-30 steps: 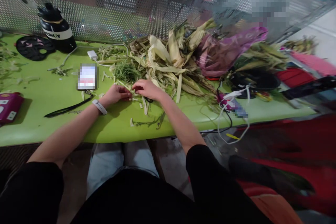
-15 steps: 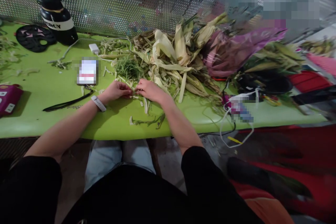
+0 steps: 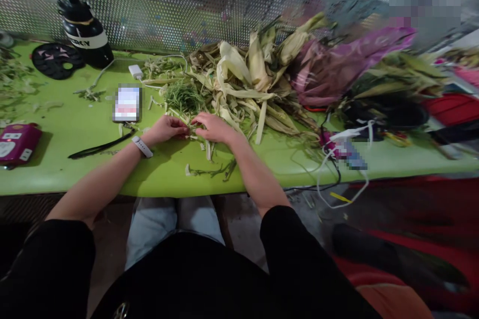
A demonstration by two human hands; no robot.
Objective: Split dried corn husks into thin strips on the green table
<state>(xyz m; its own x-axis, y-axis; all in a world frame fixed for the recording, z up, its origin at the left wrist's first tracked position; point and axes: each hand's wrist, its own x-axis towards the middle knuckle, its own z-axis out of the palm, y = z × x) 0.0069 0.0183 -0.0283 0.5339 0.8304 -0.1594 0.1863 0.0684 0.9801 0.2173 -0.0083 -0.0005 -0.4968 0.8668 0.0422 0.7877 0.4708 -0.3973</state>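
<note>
My left hand (image 3: 171, 128) is closed in a pinch over the green table. What its fingertips hold is too small to make out; pale plant scraps lie around them. Just to the right, my right hand (image 3: 214, 127) has its fingers stretched out and apart, close to the left fingertips. Beyond both hands sits a small heap of thin green strips (image 3: 184, 96). A large pile of dry corn husks (image 3: 247, 72) rises behind it. Pale husk scraps (image 3: 208, 151) and a thin stringy stem (image 3: 209, 171) lie nearer me on the table (image 3: 157, 179).
A phone (image 3: 127, 104) with a black strap (image 3: 101, 149) lies left of my hands. Farther left are a purple box (image 3: 20, 143), a dark bottle (image 3: 88, 35) and a black palette-shaped piece (image 3: 56, 61). A purple plastic bag (image 3: 329, 77) and white cable (image 3: 364, 187) are on the right.
My right hand's fingers have lifted and spread from their pinch beside the left fingertips. My left hand stays pinched in place. The view has shifted slightly.
</note>
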